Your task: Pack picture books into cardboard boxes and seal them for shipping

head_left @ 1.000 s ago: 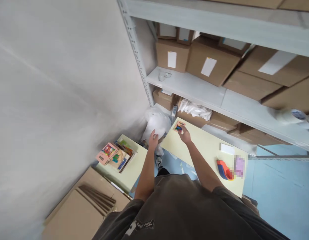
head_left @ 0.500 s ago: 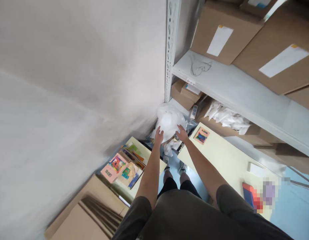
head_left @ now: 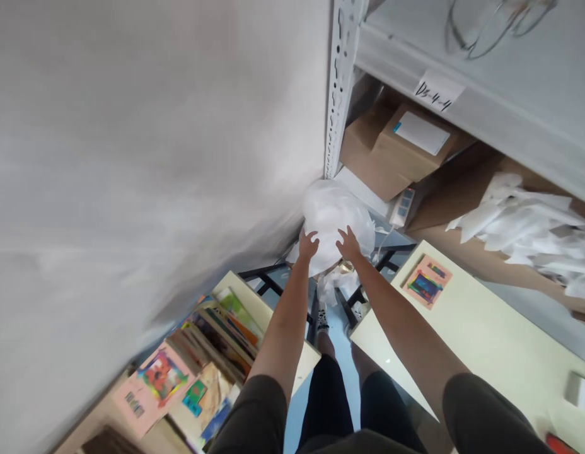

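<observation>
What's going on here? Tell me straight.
A person has their bare left hand and right hand spread against a bulging white plastic bag, beside a perforated white steel shelf upright. A pink picture card lies on a pale yellow board to the right, and colourful picture books sit on a similar pale board to the left.

Bright, even light is falling around the fingers (head_left: 348, 236), leaving only faint shadows. Left of them, the wall (head_left: 132, 157) is smearing into blur; above them, the bag (head_left: 335, 214) is washing out, and the frame edges are bowing outward.
</observation>
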A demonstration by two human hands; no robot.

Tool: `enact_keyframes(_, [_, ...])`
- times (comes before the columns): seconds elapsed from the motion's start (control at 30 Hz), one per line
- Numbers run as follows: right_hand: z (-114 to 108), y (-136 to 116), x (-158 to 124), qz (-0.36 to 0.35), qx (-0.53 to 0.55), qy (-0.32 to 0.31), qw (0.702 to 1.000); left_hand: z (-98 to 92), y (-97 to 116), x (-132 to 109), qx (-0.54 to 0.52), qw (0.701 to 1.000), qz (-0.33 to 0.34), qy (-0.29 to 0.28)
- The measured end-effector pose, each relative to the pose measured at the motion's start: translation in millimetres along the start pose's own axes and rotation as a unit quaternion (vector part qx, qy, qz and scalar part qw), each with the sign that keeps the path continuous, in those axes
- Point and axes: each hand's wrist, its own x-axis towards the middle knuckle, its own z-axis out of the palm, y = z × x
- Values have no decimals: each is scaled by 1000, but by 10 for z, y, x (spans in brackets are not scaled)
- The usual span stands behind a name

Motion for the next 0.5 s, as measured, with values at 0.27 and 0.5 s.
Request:
enact_keyframes(0.27, [136, 228, 60, -68, 38, 53, 996, 167, -211, 194, 22, 998, -7, 61])
enact_keyframes(0.5, [204, 134, 9, -59, 32, 22, 997, -21, -263, 385, 34, 998, 52, 12])
